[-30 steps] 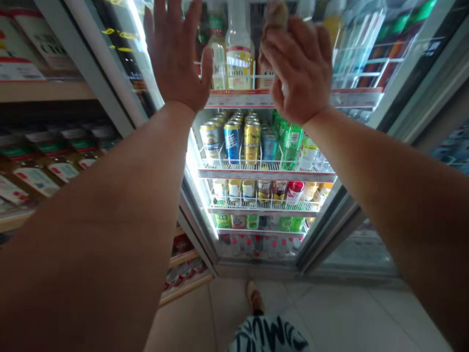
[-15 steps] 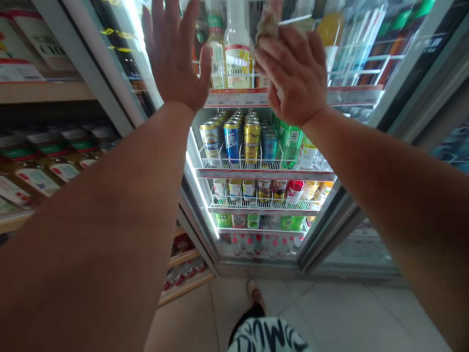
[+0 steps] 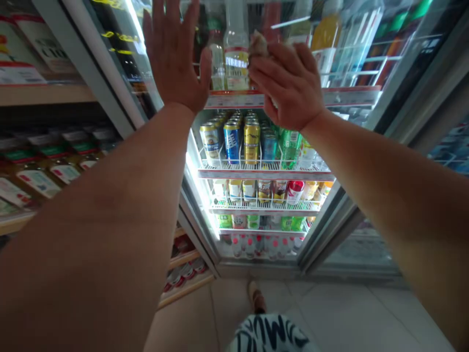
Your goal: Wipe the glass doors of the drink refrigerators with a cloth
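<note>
Two hands up: we have both raised at the top of the open drinks cooler.
Left hand [image 3: 176, 54]: flat, fingers spread, holding nothing; palm faces the glass door [image 3: 120, 54]. We can't tell if it touches the glass.
Right hand [image 3: 289, 83]: clenched around a crumpled brownish cloth [image 3: 258, 44]; only a tuft shows above our knuckles.
Cloth position: in front of the top shelf, just beside the clear bottle with the white-and-red label [image 3: 236, 49]. Contact with the bottle unclear.
Top shelf [image 3: 351, 95]: wire rail, price strip along the front edge, tall bottles; an orange-yellow bottle [image 3: 326, 32] stands right of our right hand.
Second shelf: cans in rows, with a white-blue can [image 3: 209, 142], blue can [image 3: 232, 142] and gold can [image 3: 252, 142] at the front; green bottles [image 3: 289, 146] to their right.
Lower shelves: smaller cans and bottles, labels too small to read.
Far left: wooden shelving [image 3: 40, 93] with labelled bottles, well apart from our hands.
Floor: pale tiles [image 3: 330, 318]; our shoe [image 3: 255, 296] and patterned clothing at the bottom edge.
</note>
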Available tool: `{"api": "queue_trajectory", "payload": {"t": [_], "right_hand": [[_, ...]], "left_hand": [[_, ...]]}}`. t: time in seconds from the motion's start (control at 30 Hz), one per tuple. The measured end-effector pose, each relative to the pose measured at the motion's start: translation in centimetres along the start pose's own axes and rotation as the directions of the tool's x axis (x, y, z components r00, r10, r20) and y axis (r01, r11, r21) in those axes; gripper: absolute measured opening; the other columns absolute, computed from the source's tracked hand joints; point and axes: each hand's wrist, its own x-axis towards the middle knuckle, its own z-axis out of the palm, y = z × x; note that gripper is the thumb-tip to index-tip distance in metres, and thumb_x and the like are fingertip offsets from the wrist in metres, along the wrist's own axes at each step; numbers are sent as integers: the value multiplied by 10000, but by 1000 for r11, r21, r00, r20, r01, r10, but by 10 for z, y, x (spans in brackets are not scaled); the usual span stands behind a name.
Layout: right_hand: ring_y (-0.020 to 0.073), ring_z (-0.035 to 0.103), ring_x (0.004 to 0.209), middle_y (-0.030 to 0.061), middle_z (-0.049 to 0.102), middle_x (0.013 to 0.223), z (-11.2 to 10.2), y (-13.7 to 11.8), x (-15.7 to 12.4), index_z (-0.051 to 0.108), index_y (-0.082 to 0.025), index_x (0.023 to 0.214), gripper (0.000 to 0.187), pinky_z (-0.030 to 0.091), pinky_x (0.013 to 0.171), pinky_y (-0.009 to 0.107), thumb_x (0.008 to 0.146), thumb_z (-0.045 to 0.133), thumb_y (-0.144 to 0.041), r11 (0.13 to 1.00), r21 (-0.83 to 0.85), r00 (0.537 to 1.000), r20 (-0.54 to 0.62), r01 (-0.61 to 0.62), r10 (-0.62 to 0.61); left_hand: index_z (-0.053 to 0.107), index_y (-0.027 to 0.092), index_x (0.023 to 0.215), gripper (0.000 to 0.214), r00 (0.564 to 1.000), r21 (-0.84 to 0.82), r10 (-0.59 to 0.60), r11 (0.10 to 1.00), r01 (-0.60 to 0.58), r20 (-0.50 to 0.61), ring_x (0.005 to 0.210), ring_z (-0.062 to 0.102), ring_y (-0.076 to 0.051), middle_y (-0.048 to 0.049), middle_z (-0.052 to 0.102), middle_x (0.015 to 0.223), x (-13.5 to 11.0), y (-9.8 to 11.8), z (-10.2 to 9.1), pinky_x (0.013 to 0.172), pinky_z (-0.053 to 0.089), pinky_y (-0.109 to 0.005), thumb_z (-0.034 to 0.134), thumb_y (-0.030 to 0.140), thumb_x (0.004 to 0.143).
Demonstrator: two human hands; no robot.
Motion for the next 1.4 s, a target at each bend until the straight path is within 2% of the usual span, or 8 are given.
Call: {"api": "queue_trajectory", "payload": {"t": [0.1,0.23,0.47,0.77,0.97,1.07,1.17,1.4], "right_hand": [[237,342,1539,-92,401,1623,2,-1,1,409,-314,1572,546,288,1280,539,1054,247,-375,995,-41,993,-84,-91,87],[263,396,1513,-52,463,1586,9,-2,3,488,-311,1536,578,307,1272,540,1017,250,-402,918,-16,868,-332,-396,369],[234,273,1569,-110,372,1633,3,-2,0,407,-319,1570,601,210,1306,573,982,301,-384,996,79,999,11,-46,45],[208,330,1544,-92,419,1614,6,-4,3,453,-344,1540,559,250,1298,529,1055,177,-379,968,8,962,-114,-250,249],[239,273,1571,-77,369,1646,11,1,0,352,-314,1587,613,204,1301,586,976,392,-329,981,83,979,91,175,-182],[234,286,1569,-49,372,1648,12,-3,1,382,-312,1584,589,231,1300,562,996,340,-320,998,35,995,-73,-60,62],[250,276,1572,-6,351,1660,11,-6,3,398,-279,1588,592,223,1302,555,1012,275,-339,935,32,905,-241,-352,349],[265,225,1591,-74,337,1661,9,-4,1,364,-348,1594,613,181,1307,611,981,378,-349,998,58,996,86,22,-27]], "left_hand": [[277,245,1648,557,1000,-5,2,1000,-2,0,1603,110,-206,21,205,1709,0,1,-2,1310,36,-359,265,456,1133],[277,229,1651,561,1000,-16,6,1000,-6,7,1605,103,-206,7,206,1709,0,1,-2,1314,34,-363,280,443,1133],[321,262,1642,560,999,-126,-43,991,42,-1,1606,62,-138,71,197,1718,-1,4,-3,1316,-23,-303,394,419,1110],[283,281,1655,591,995,-127,-77,988,85,68,1612,2,-134,116,131,1725,0,4,-5,1330,-21,-339,410,422,1094],[273,249,1658,579,1000,-10,-24,1000,24,17,1609,98,-216,2,195,1723,-1,1,-1,1318,63,-409,374,423,1115],[277,231,1656,591,1000,-15,-7,1000,7,20,1608,96,-217,-5,194,1723,-1,0,-1,1318,62,-407,416,385,1103],[291,246,1653,579,1000,-28,-3,1000,3,3,1607,95,-199,11,204,1719,-1,-1,0,1319,55,-382,411,387,1105],[237,285,1659,611,1000,-17,-9,1000,9,-9,1605,23,-172,64,125,1730,0,-10,16,1313,6,-378,393,388,1077]]}}
